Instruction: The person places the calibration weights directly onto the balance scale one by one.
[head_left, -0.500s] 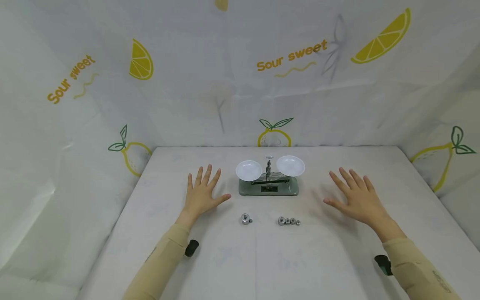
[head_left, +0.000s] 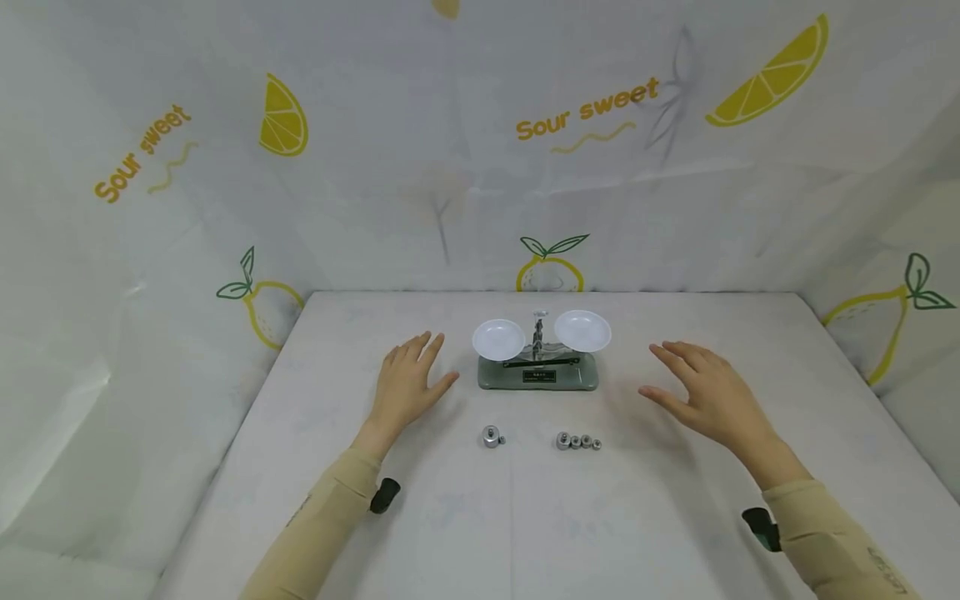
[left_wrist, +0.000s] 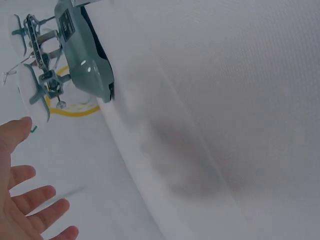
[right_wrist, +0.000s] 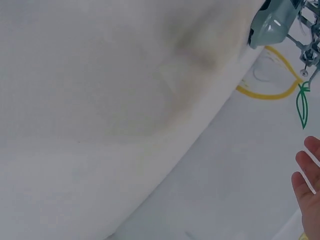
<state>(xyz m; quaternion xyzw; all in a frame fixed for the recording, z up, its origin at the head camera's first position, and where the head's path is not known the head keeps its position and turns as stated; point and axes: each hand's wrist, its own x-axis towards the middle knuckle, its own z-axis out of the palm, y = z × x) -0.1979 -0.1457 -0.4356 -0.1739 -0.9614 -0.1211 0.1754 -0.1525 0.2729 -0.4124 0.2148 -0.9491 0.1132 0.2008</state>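
A green balance scale [head_left: 537, 375] stands toward the back of the white table, its left pan [head_left: 498, 340] lower than its right pan [head_left: 582, 332]. To its left my left hand [head_left: 406, 385] hovers over the table, fingers relaxed and holding nothing. On the other side my right hand [head_left: 708, 398] is likewise raised, fingers loosely bent, thumb toward the scale. In front of the scale sits a larger metal weight [head_left: 491, 437] with a tiny one beside it. Several more metal weights [head_left: 576, 442] form a row to the right. The left wrist view shows the scale [left_wrist: 82, 55] beyond my thumb.
White cloth walls [head_left: 420, 192] printed with lemons rise behind and beside the table [head_left: 540, 533]. A dark wrist device [head_left: 385, 495] hangs at my left sleeve, and another [head_left: 762, 528] at my right.
The fingers of both hands, spread wide before, have drawn closer together and bent slightly. The scale and weights stay in place.
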